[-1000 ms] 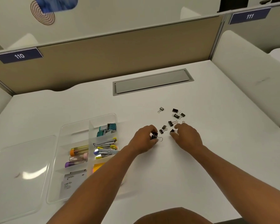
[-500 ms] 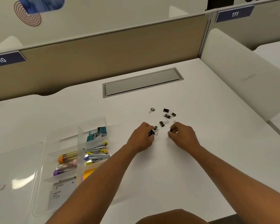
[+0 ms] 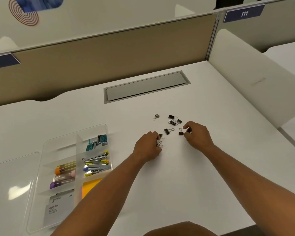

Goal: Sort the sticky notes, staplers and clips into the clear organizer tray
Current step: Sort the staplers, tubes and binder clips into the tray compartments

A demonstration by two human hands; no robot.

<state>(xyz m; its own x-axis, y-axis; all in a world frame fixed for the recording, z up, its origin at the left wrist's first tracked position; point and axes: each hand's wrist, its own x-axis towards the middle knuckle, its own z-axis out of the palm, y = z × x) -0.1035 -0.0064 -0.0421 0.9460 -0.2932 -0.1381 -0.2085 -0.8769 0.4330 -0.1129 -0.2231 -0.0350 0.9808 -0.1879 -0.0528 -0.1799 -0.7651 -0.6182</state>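
Off to the left of my fingers the tray (image 3: 41, 167) already holds staplers (image 3: 96, 163) and sticky notes (image 3: 90, 184), my left hand (image 3: 147, 147) is curled round gathered clips (image 3: 160, 143), my right hand (image 3: 197, 136) pinches one, so next, I judge, comes collecting the loose clips (image 3: 169, 131) between and beyond them.

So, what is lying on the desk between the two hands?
In the head view, two black binder clips lie between the left hand and right hand: one binder clip nearer the left hand, another clip just beside the right hand's fingers.
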